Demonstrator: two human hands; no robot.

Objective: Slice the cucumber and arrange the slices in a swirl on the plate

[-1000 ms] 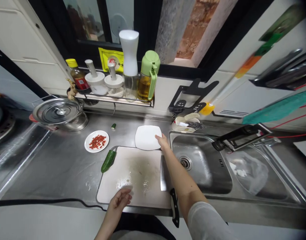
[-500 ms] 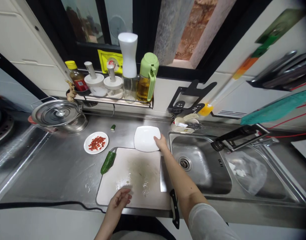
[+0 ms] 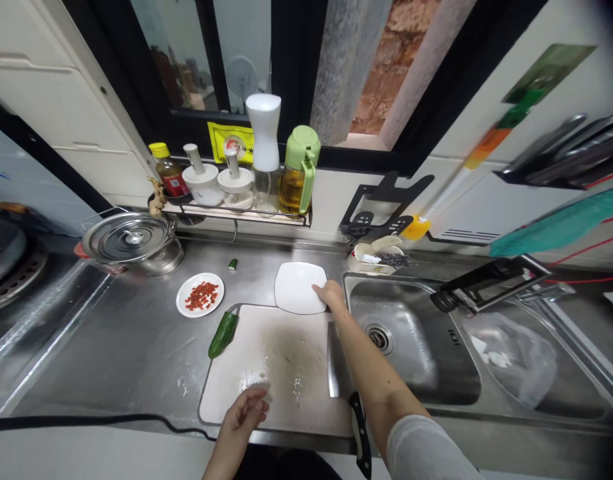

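At the near edge of a steel tabletop [image 3: 111, 347], a person's left hand [image 3: 243, 417] rests loosely curled, fingertips on a wet cutting board [image 3: 281, 363]. A knife [image 3: 360, 433] lies along the board's right side, its black handle over the front edge. A green pepper [image 3: 223, 333] lies against the board's left corner. Farther back, the right hand [image 3: 330, 294] pinches the right rim of a white plate [image 3: 296, 287], which sits just beyond the board beside the sink [image 3: 411, 347]. A dish of chopped red chilli [image 3: 200, 295] stands left of the plate.
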